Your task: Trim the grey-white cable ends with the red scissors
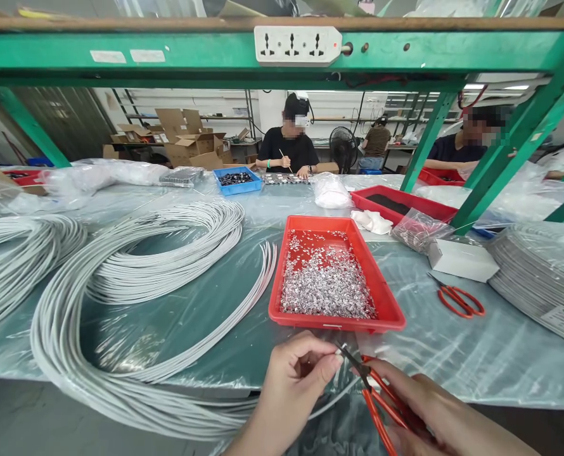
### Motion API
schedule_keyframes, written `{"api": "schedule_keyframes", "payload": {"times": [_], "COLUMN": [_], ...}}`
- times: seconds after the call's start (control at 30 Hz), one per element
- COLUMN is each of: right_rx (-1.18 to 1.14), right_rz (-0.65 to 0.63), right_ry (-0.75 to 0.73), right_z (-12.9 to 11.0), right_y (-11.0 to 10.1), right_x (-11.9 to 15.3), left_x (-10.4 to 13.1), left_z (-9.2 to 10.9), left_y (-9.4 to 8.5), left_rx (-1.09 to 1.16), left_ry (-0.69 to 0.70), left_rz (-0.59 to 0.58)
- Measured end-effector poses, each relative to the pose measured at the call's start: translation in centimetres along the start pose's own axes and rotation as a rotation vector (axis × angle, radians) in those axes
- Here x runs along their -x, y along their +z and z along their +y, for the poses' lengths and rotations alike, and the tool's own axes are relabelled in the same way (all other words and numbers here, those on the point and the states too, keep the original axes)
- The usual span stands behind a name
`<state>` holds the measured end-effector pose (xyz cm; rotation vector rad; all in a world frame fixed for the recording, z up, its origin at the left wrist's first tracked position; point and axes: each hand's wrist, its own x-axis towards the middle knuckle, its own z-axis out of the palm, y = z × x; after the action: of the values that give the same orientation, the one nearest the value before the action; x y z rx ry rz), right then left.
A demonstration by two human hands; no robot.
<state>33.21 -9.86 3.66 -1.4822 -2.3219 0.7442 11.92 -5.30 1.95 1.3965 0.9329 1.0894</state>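
Observation:
My left hand [297,383] is closed, with thumb and forefinger pinching a small pale piece [339,353] too small to name. My right hand [412,405] grips the red handles of a pair of pliers [368,379]. Their dark jaws meet the pale piece at my left fingertips. One grey cable [333,400] runs from under my left wrist toward the pliers, and its end is hidden. Beyond both hands stands a red tray [390,315] holding many small shiny metal pieces [327,285]. A large coil of grey cables [68,335] lies left of my hands.
Red-handled scissors [457,300] and a white box [463,259] lie to the right, beside another cable coil [543,278]. A green frame with a power strip [298,46] crosses overhead. Across the table a person [289,142] works near a blue tray [237,187].

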Motion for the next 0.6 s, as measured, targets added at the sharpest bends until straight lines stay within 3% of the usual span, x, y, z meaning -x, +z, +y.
{"api": "schedule_keyframes", "payload": {"times": [0.23, 0.43, 0.6], "right_rx": [0.028, 0.026, 0.078], "right_rz": [0.08, 0.058, 0.047], "right_ry": [-0.07, -0.124, -0.105], "right_z": [-1.05, -0.42, -0.5], "right_y": [0.0, -0.05, -0.68], "right_x": [-0.59, -0.87, -0.94], "left_x": [-0.43, -0.35, -0.63], "left_z": [-0.03, -0.19, -0.39], "left_y": [-0.13, -0.17, -0.21], "left_rx": [-0.02, 0.083, 0.155], "left_ry": [0.085, -0.06, -0.116], "left_rz": [0.056, 0.103, 0.038]}}
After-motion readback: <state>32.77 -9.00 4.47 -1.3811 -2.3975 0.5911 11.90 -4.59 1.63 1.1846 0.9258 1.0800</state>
